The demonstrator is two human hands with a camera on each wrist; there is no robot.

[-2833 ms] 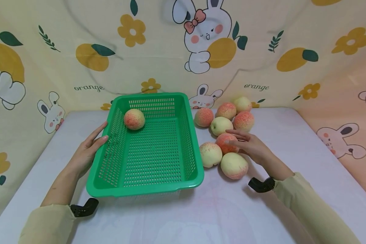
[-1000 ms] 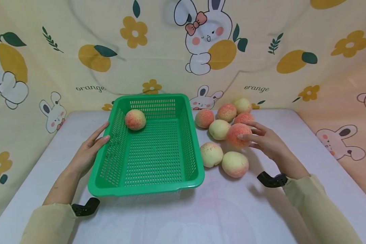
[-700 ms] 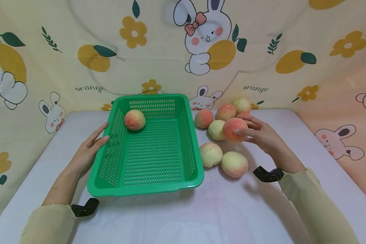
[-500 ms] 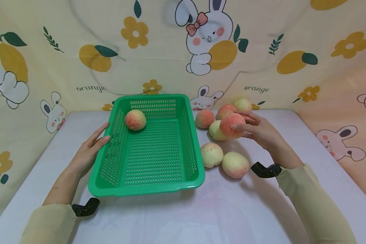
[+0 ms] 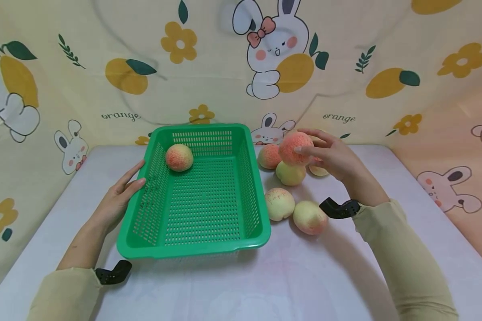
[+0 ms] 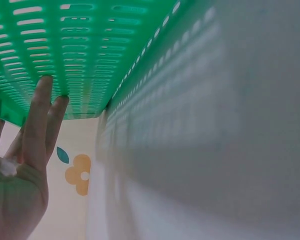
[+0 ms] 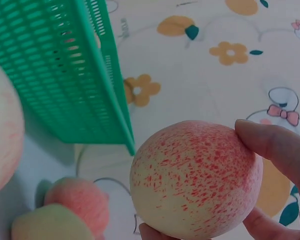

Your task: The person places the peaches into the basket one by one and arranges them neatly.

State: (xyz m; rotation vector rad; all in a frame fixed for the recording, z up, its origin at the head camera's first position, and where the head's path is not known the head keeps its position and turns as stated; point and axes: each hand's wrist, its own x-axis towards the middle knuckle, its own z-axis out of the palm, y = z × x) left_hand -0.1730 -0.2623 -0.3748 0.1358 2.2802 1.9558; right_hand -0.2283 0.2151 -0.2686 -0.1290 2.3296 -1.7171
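My right hand (image 5: 337, 160) holds a red-speckled peach (image 5: 291, 149) between thumb and fingers, raised above the back group of peaches. In the right wrist view this peach (image 7: 195, 180) shows a pale underside. On the left, my left hand (image 5: 114, 200) touches the side of a green plastic basket (image 5: 193, 250). From the left wrist view, its long fingers (image 6: 38, 120) lie straight against the basket's slotted outer wall. One yellow-and-red peach (image 5: 179, 157) sits in the basket's far left corner.
Right of the basket lie a pale peach (image 5: 279, 204), another pale one (image 5: 310, 217), a yellowish peach (image 5: 291, 174) and a reddish one (image 5: 269, 157). More peaches are partly hidden behind my right hand. A printed cloth (image 5: 209, 53) hangs behind the white table (image 5: 209, 290).
My right hand has taken hold of a red peach from the middle of the group, lifted it and carried it toward the back and slightly left. My left hand and the basket hold their place.
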